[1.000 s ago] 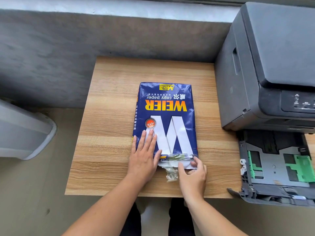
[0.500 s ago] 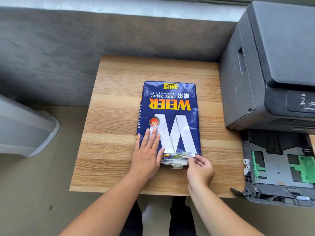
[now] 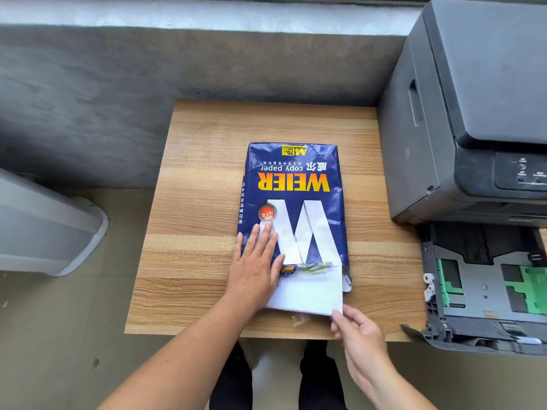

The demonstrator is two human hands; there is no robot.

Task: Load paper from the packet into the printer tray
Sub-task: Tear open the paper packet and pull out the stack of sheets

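Table (image 3: 207, 179) wood, against grey wall. Printer (image 3: 473, 113) at right; tray (image 3: 485, 288) pulled out, no sheets in it. Packet (image 3: 291, 202) flat mid-table, near end torn. Paper (image 3: 310, 294) sticks out toward person. Left hand (image 3: 256, 269) flat, fingers spread, pressing packet. Right hand (image 3: 359, 335) pinches paper's near right corner.

Lettering on the paper packet

The blue packet (image 3: 291, 202) carries "WEIER" in yellow capitals, "copy paper" in white beside Chinese characters, a large white "W", and a yellow tag reading "A4 70" and "500" (all upside down to the camera); the printer's (image 3: 473, 113) panel markings are too small to read.
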